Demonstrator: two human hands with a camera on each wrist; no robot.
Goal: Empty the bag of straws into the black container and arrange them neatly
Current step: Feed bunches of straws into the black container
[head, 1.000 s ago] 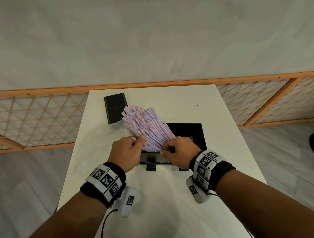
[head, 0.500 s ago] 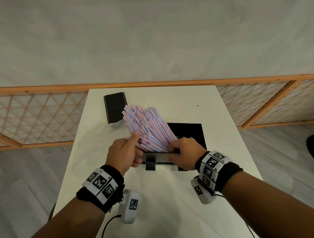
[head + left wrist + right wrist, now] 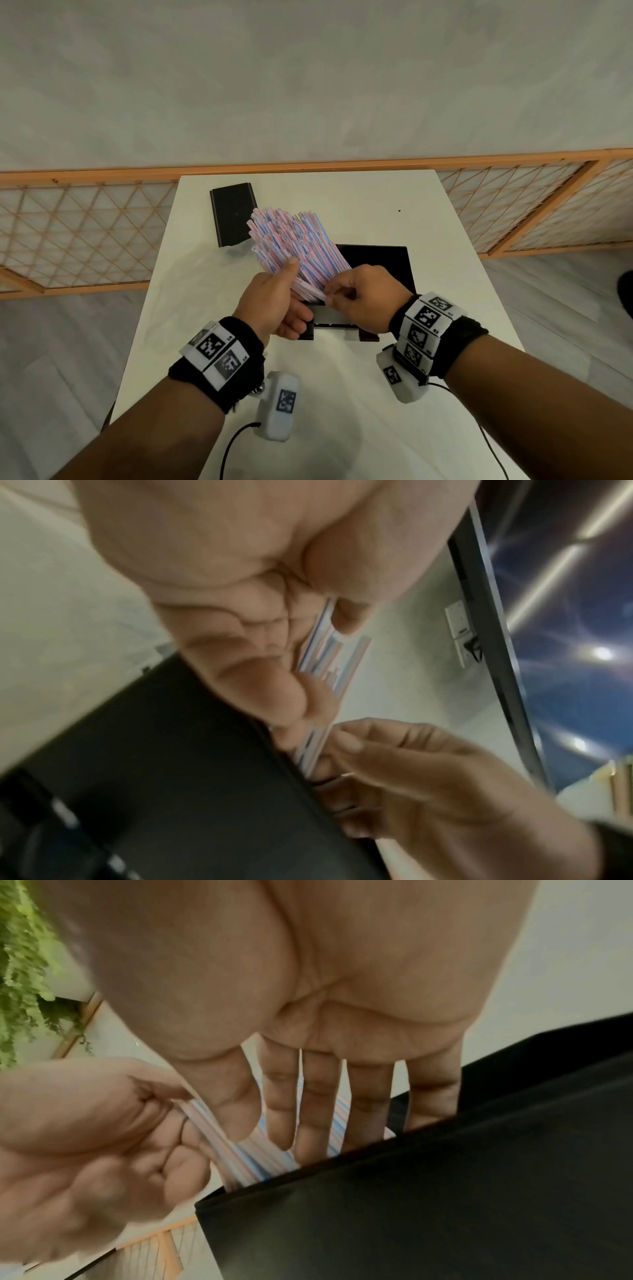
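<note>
— Left hand point(image 3: 274, 301) first: what's it doing?

— Its fingers and thumb are curled round the near ends of the straws point(image 3: 294, 250), thumb on top of the bundle, palm turned inward. That bunch fans up and away, tilted over the near-left corner of the black container point(image 3: 394, 267) on the desk point(image 3: 342, 394).

— And the right hand point(image 3: 363, 298)?

— It sits just beside the left one, over the container's near edge. From the right wrist view its fingers point(image 3: 318, 1096) hang mostly straight, laid against the straws rather than wrapped round them; I'd call it open and steadying.

— No bag?

— I can't make one out around the straws. Some flat black piece point(image 3: 233, 214) lies further back on the desk, apart from the container; possibly its lid, I can't tell.

— So which step?

— Probably getting the loose bundle into the container. The lower ends seem to reach just inside the near rim, the rest sticks out.

— Next?

— I'd say lower the far ends so the bundle lies flat along the container, releasing slowly, with the right hand walling the side. Straws roll and splay easily, so a quick let-go could scatter them.
</note>
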